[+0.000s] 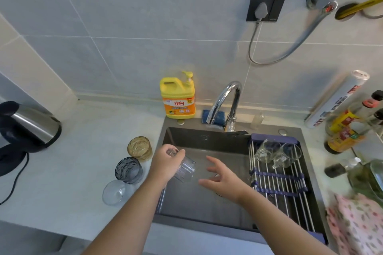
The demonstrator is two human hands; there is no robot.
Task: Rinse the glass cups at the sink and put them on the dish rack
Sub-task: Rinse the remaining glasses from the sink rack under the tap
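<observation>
The fingers point(178, 153) of the left hand point(165, 161) curl round a clear ribbed glass cup point(185, 170), gripping it near one end and holding it tilted over the left part of the sink point(207, 209); the right hand point(222, 180) hangs just beside the cup, its fingers point(213, 161) spread and relaxed, holding nothing and apart from the glass; both hands are over the basin, below and in front of the chrome faucet point(226, 103); the dish rack point(277, 184) spans the right part of the sink, and two clear cups point(266, 150) lie on their sides at its far end, touching each other; on the table point(83, 161) left of the sink stand an amber cup point(139, 148), a dark grey cup point(129, 170) and a clear round cup point(117, 192) in a close row; a yellow soap bottle point(178, 97) stands behind the sink.
</observation>
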